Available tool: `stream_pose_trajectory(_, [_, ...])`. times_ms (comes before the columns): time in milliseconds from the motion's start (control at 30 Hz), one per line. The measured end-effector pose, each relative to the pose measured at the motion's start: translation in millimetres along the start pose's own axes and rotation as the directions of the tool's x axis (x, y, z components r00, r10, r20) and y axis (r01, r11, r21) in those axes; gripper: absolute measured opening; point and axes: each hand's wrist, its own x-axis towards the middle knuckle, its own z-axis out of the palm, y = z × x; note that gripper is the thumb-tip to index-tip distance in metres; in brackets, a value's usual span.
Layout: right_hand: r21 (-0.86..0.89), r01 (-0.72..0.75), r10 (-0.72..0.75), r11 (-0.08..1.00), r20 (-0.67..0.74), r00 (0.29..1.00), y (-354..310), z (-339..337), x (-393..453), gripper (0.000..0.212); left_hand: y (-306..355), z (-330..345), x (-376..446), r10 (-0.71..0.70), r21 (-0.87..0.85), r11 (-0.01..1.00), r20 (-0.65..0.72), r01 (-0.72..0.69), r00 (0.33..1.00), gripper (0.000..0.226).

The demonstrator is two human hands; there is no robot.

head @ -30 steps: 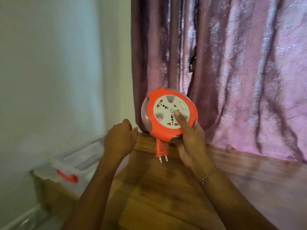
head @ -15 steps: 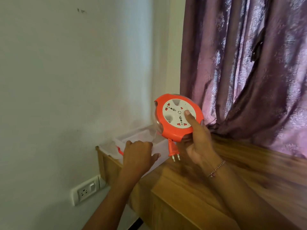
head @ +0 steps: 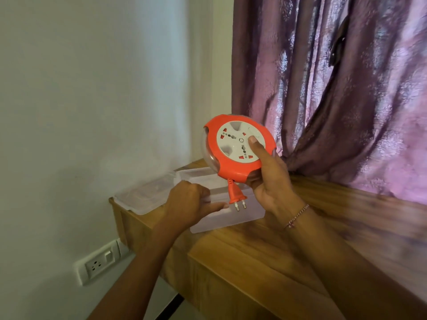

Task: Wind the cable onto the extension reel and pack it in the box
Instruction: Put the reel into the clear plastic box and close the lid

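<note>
Reel [head: 239,147], orange with a white socket face, held up at 12 o'clock above the box [head: 227,212], clear of it and not yet inside. Gripped by the right hand [head: 269,181]: thumb pressed on the socket face, other fingers wrapped behind the rim and clamped on the body. Cable apparently wound in, judging by the short orange stub and the plug [head: 235,196] hanging from the reel at 6 o'clock, pins down, just above the box. No loose cable seen anywhere. Left hand [head: 188,205] resting on the box at its 9 o'clock edge, fingers curled, thumb stretched along the rim; whether gripping or merely steadying cannot be told. Box clear plastic, open-topped as far as can be made out, sitting on a wooden ledge [head: 254,248] near the wall. Something clear and flat, perhaps the lid [head: 144,195], lying at 9 o'clock of the box, touching it or nearly so. Winding judged done; packing still ahead: lowering the reel in, tucking the plug, closing up.
</note>
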Motion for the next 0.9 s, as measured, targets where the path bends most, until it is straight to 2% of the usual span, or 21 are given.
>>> stream_pose_trajectory(133, [-0.073,0.046,-0.05,0.996,-0.049,0.998,-25,-29,-6,0.059,29,22,20,0.074,-0.081,0.994,0.045,-0.07,0.996,0.049])
stream_pose_trajectory(267, [-0.105,0.091,-0.104,0.99,-0.126,0.987,-57,-67,-17,0.064,67,47,40,0.135,-0.196,0.976,0.179,-0.099,0.975,0.063])
stream_pose_trajectory(333, [-0.124,0.106,-0.125,0.987,-0.158,0.98,-75,-87,-23,0.064,84,61,50,0.17,-0.239,0.964,0.199,-0.12,0.965,0.058])
stream_pose_trajectory(433, [-0.159,0.143,-0.174,0.977,-0.2,0.964,-105,-124,-33,0.061,115,80,61,0.286,-0.323,0.921,0.174,-0.22,0.942,0.049])
stream_pose_trajectory(600, [-0.19,0.215,-0.26,0.958,-0.258,0.93,-149,-184,-47,0.054,172,102,73,0.492,-0.362,0.822,0.063,-0.44,0.868,0.064])
stream_pose_trajectory(800, [-0.303,0.221,-0.319,0.927,-0.325,0.89,-183,-237,-54,0.059,236,125,78,0.563,-0.41,0.767,0.061,-0.494,0.824,0.064])
stream_pose_trajectory(900, [-0.379,0.195,-0.328,0.905,-0.326,0.886,-198,-254,-47,0.057,249,139,82,0.563,-0.445,0.752,0.048,-0.487,0.825,0.063])
